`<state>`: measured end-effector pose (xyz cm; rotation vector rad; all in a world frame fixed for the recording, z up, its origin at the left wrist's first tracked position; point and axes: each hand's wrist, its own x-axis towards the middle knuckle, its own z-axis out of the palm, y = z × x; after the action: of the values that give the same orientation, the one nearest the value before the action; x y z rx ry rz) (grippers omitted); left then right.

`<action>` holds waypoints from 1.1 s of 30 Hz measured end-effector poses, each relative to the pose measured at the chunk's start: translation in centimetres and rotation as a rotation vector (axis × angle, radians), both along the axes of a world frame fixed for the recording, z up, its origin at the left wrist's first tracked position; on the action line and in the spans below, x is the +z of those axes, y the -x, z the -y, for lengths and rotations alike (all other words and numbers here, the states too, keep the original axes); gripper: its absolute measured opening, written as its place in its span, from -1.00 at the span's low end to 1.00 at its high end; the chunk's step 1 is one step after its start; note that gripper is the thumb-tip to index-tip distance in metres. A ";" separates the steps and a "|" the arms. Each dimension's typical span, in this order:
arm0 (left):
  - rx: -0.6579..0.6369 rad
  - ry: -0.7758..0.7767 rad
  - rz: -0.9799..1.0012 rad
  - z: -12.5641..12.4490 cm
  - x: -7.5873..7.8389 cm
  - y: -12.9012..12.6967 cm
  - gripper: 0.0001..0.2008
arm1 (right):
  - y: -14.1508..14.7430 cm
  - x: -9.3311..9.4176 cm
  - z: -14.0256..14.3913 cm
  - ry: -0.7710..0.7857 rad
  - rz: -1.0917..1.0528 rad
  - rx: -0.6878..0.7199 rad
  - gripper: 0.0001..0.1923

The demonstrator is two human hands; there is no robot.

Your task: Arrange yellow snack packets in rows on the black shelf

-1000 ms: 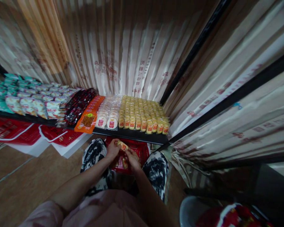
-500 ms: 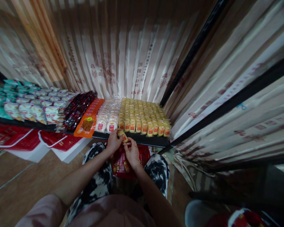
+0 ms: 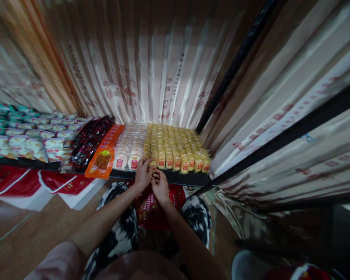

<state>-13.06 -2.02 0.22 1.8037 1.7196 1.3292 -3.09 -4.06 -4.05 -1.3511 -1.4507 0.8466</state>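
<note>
A: Hands?
B: Left hand [image 3: 142, 175] and right hand [image 3: 160, 186] side by side at shelf [image 3: 186, 179] edge, fingers curled, both pinching one yellow pack [image 3: 153, 165].
A: Pack's lie?
B: Just past fingertips, at front row of yellow packs [image 3: 175, 149]. Mostly hidden; long axis seemingly away from body, label end toward hands. Not certain.
A: Nearby?
B: Round white packs [image 3: 128, 153] left of left hand. Red basket [image 3: 156, 206] below wrists, between knees.

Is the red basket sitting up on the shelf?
No, the red basket sits on the floor between the person's knees, below the shelf edge.
</note>
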 end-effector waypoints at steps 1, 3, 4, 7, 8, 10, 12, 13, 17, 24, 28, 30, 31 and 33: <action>0.013 0.009 0.006 -0.1 -0.3 0.1 -0.67 | 0.1 -0.1 -0.2 0.005 0.011 0.003 -0.65; 0.039 0.019 0.009 -0.2 -0.8 0.4 -0.69 | 0.3 -0.2 -0.5 0.009 0.024 0.011 -0.63; 0.054 0.020 0.007 -0.3 -1.0 0.6 -0.69 | 0.5 -0.3 -0.7 0.007 0.027 0.016 -0.62; 0.082 0.033 0.000 -0.7 -1.3 1.0 -0.68 | 0.8 -0.4 -1.0 -0.013 0.032 0.024 -0.61; 0.083 0.043 0.000 -0.8 -1.4 1.1 -0.67 | 0.8 -0.5 -1.1 -0.019 0.034 0.022 -0.61; 0.071 0.060 0.002 -1.0 -1.4 1.2 -0.64 | 0.9 -0.6 -1.3 -0.028 0.040 0.011 -0.60; 0.063 0.061 0.002 -1.2 -1.4 1.2 -0.61 | 0.9 -0.7 -1.4 -0.035 0.051 0.004 -0.59; 0.066 0.055 0.002 -1.2 -1.5 1.2 -0.60 | 0.9 -0.7 -1.4 -0.037 0.059 0.004 -0.59; 0.094 0.023 0.002 -1.2 -1.9 1.3 -0.59 | 0.9 -0.8 -1.5 -0.055 0.095 0.031 -0.58; 0.143 0.031 -0.109 -1.1 -2.0 1.4 -0.60 | 0.5 -0.7 -2.0 -0.082 0.167 0.054 -0.61; 0.166 0.065 -0.171 -1.0 -2.1 1.0 -0.59 | 0.2 -0.8 -2.5 -0.138 0.189 0.021 -0.58; 0.160 0.069 -0.179 -0.9 -2.3 0.9 -0.58 | 0.2 -0.9 -2.8 -0.148 0.191 0.020 -0.52; 0.157 0.073 -0.184 -0.9 -2.4 0.9 -0.58 | 0.1 -1.0 -2.9 -0.139 0.198 0.018 -0.49; 0.154 0.090 -0.198 -1.0 -2.6 0.8 -0.57 | 0.1 -1.2 -3.1 -0.098 0.228 0.009 -0.43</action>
<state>-13.84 -1.06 -2.37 1.8370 2.0248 1.1403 -3.18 -0.96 -5.27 -1.4030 -1.6522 0.6337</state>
